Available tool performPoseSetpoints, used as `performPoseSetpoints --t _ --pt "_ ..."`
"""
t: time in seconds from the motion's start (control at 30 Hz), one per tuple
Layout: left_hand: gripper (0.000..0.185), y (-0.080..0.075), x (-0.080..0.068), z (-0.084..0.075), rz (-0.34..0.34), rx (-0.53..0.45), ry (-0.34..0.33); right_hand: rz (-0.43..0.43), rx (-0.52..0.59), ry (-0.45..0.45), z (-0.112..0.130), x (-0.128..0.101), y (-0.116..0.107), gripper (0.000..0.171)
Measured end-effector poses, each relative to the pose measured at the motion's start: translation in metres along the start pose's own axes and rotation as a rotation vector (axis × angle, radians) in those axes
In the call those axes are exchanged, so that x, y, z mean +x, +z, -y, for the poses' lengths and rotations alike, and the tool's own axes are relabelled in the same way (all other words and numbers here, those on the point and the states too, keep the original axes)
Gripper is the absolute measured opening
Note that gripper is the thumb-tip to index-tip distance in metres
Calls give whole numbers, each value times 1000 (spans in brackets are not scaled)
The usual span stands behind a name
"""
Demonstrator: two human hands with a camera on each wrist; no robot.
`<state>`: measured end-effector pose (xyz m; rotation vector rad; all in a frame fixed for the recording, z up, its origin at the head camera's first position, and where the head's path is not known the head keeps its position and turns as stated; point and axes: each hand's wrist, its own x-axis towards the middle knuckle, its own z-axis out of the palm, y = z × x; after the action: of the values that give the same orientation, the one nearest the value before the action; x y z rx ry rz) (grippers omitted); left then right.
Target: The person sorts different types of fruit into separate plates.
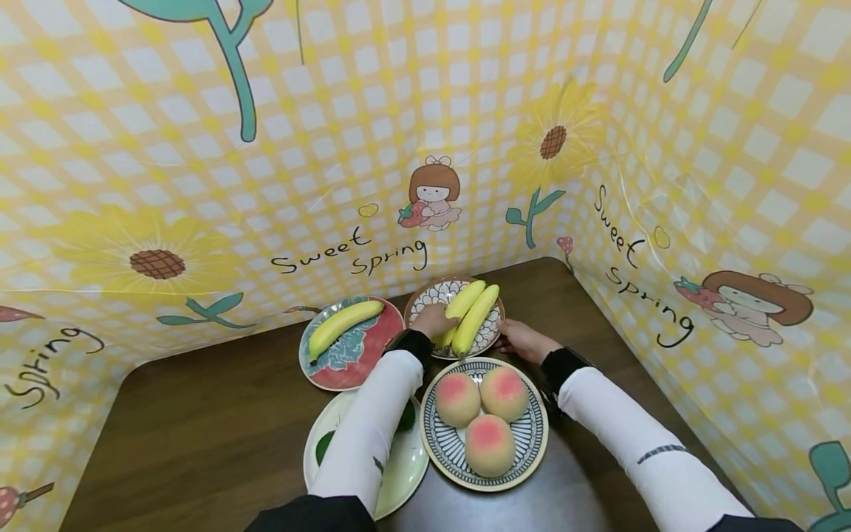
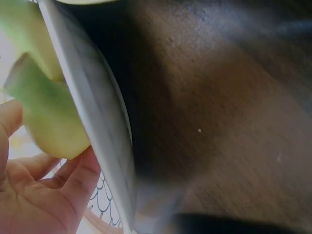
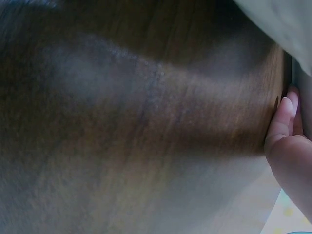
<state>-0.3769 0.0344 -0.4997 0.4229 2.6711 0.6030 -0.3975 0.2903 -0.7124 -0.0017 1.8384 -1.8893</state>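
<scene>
Two yellow bananas lie side by side on the scale-patterned plate at the back: a left banana [image 1: 465, 298] and a right banana [image 1: 480, 318]. My left hand [image 1: 433, 321] grips the left banana near its lower end. In the left wrist view, the fingers [image 2: 80, 183] curl around that banana's end [image 2: 58, 129], just inside the rim. At the right edge of the scale-patterned plate [image 1: 417, 297], my right hand [image 1: 525, 340] holds the rim. The right wrist view shows its thumb and fingers [image 3: 280, 122] low beside the plate, the fingertips partly hidden.
On the left, a red and teal plate [image 1: 368, 362] bears a single banana [image 1: 346, 325]. Three peaches fill a blue-patterned plate [image 1: 439, 458] in front. Under my left forearm, a pale green plate [image 1: 407, 480] carries dark green pieces. Checkered cloth walls [image 1: 319, 185] border the wooden table [image 1: 199, 414].
</scene>
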Motion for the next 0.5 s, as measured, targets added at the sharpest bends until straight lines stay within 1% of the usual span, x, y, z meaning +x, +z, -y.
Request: performPoseSetpoints --t 0.1,0.23,0.33,0.4,0.43,0.47,0.5 --pt "42 0 -2 0 -6 -13 -4 -5 10 21 -2 6 1 45" --pt "41 -1 -7 -2 15 -7 0 -5 14 25 9 -2 11 43" --pt "46 -6 -15 -4 35 2 27 36 16 -21 10 -7 10 45" --pt "53 -15 -21 -5 26 23 56 33 8 -18 21 -18 15 49" --pt "56 -21 -24 -4 12 23 72 53 15 -37 23 -20 14 50" --pt "57 -29 -27 -3 -12 20 83 70 24 -58 28 -25 15 50" --pt "60 -39 -29 -2 -45 9 92 49 13 -43 40 -35 23 51"
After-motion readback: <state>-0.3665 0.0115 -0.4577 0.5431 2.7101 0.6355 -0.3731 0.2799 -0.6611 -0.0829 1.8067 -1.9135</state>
